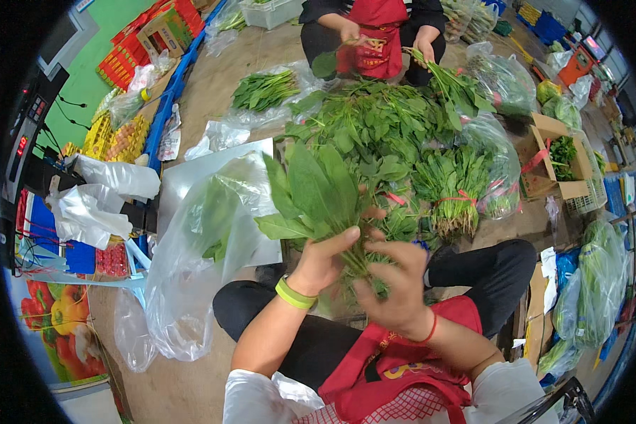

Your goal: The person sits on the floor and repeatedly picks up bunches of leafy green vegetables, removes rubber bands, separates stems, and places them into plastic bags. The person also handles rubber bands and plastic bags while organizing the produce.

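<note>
In front of me my left hand grips a bunch of leafy greens by its stems. The broad leaves point up and away. Close beside the stems is my right hand, its fingers curved and blurred by motion; whether they press on the stems I cannot tell. Beyond my hands a large heap of loose leafy greens lies on the floor. At its near right a bundle of greens is bound with a red tie, roots toward me. To the left, a clear plastic bag with some green leaves inside hangs over a flat metal surface.
Across the heap sits a person in a red apron, holding greens in one hand. More greens lie on plastic at the far left. A cardboard box and bagged vegetables stand right. A scale display is left.
</note>
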